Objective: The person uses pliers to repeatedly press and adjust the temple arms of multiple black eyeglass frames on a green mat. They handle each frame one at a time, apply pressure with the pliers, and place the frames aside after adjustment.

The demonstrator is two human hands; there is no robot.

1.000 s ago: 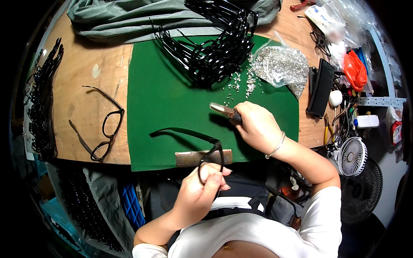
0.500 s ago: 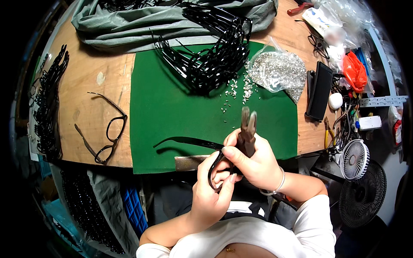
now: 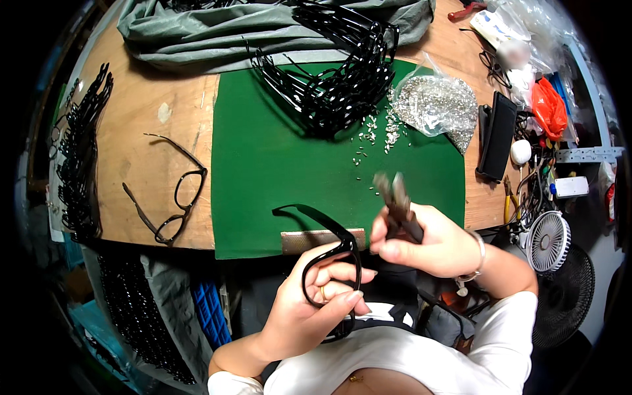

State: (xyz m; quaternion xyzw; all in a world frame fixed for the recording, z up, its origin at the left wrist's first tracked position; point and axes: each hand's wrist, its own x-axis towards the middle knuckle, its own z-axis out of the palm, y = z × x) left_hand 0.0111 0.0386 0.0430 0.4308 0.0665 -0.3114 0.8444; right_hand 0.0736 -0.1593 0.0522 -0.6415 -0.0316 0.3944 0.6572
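My left hand (image 3: 309, 309) grips a black glasses frame (image 3: 350, 242) by its rim at the front edge of the bench, one temple reaching up over the green mat (image 3: 263, 164). Just right of it, my right hand (image 3: 431, 243) is closed on metal pliers (image 3: 398, 204), jaws pointing up. The hands are apart. A perforated metal strip (image 3: 293, 242) lies at the mat's edge behind the frame. Small silvery pieces (image 3: 392, 131) are scattered above the pliers, beside a clear bag (image 3: 431, 105) full of them.
A heap of black frames (image 3: 329, 99) and grey cloth (image 3: 178, 33) fill the back. Loose glasses (image 3: 187, 191) and another pile (image 3: 82, 164) lie left. A black case (image 3: 494, 138), red bag (image 3: 546, 105), tools, cables and a white fan (image 3: 546, 240) crowd the right.
My right hand came down with the pliers to touch the frame at my left hand, then drew back rightward. The pliers' jaws turned from pointing left to pointing up.
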